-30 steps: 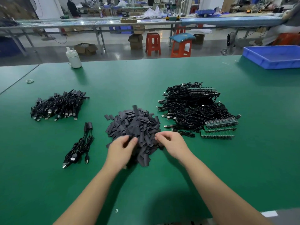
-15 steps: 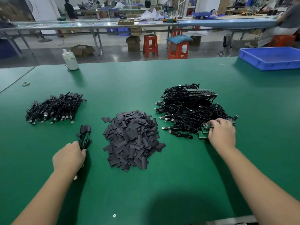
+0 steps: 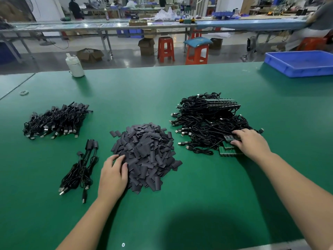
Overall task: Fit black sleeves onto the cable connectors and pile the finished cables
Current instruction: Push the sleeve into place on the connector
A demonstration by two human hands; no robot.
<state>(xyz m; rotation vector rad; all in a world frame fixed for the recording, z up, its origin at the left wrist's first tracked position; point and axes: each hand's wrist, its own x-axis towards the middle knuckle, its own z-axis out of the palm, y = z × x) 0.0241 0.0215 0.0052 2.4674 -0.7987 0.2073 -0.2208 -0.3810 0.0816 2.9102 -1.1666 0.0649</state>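
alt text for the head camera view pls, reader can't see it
A person's left hand rests on a central heap of black sleeves while the right hand reaches into a tangle of unsleeved cables on a green table. A pile of finished cables and a small bundle lie at left.

Bare mat near front, piles perhaps crowding mid-table

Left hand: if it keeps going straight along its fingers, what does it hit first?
The left hand points up and right, fingertips already at the edge of the pile of black sleeves. It would likely push straight into that pile first.
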